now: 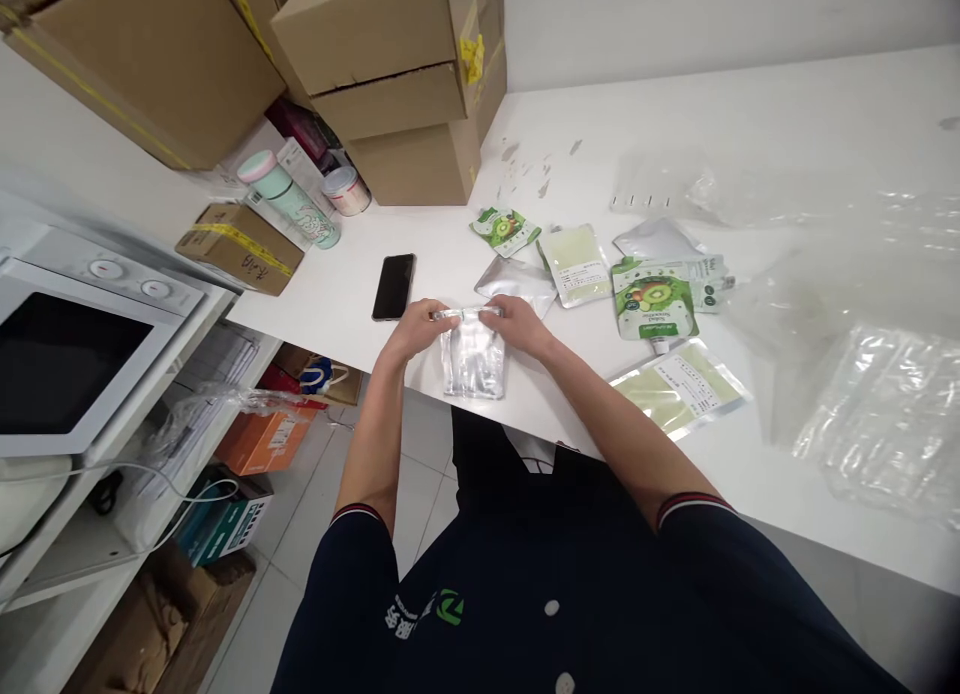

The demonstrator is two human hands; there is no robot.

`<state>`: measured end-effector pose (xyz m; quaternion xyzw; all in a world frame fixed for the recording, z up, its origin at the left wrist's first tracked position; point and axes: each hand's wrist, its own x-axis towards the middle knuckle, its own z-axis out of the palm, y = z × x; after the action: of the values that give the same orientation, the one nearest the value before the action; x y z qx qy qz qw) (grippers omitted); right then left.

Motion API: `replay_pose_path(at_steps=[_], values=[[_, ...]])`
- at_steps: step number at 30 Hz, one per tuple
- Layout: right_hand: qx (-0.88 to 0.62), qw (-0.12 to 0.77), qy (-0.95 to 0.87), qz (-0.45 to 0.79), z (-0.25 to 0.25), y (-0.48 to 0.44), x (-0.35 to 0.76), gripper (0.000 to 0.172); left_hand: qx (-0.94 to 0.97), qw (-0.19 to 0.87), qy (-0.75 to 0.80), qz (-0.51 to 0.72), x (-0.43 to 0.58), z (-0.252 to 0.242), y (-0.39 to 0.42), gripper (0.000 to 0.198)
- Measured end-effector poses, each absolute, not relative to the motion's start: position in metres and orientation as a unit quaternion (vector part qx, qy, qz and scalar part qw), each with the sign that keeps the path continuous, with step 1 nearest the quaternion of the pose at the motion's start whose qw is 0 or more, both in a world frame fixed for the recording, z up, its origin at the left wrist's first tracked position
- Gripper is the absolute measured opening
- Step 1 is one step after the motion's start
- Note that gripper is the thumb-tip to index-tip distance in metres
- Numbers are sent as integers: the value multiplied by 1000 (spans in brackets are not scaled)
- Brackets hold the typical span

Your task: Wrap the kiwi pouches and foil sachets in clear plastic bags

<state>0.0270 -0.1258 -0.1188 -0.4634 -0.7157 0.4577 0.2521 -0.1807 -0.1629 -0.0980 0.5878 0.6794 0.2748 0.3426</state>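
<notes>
Right at the near edge of the white surface (750,124), the left hand (411,330) and right hand (519,324) pinch the top corners of a clear plastic bag (472,359), fingers closed on it. It lies just right of the black phone (394,286), with green pouches (654,299) farther right.

A single head-worn view is given, directed forward and steeply down from close above the white table (750,124) edge.
</notes>
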Motion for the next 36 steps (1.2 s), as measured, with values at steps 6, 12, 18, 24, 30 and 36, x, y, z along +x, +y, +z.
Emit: replay_pose_path(at_steps=[6,12,18,24,30,36], values=[[-532,144,-745,376,-128,-99,-22,34,559,89,800,198,-170,-114,-156,25],[-542,80,-771,325,-119,-93,-33,36,675,96,697,223,-149,-136,-152,42],[-534,56,-798,273,-89,-113,-18,33,675,74,711,181,-150,-151,-149,48],[-501,84,-825,247,-53,-169,59,34,676,49,730,86,-151,-151,-133,67],[-641,218,-691,253,-70,-232,192,37,688,-21,714,129,-147,-152,-128,64],[-793,321,-518,-23,-86,-237,321,32,676,-80,712,171,-146,-149,-131,49]])
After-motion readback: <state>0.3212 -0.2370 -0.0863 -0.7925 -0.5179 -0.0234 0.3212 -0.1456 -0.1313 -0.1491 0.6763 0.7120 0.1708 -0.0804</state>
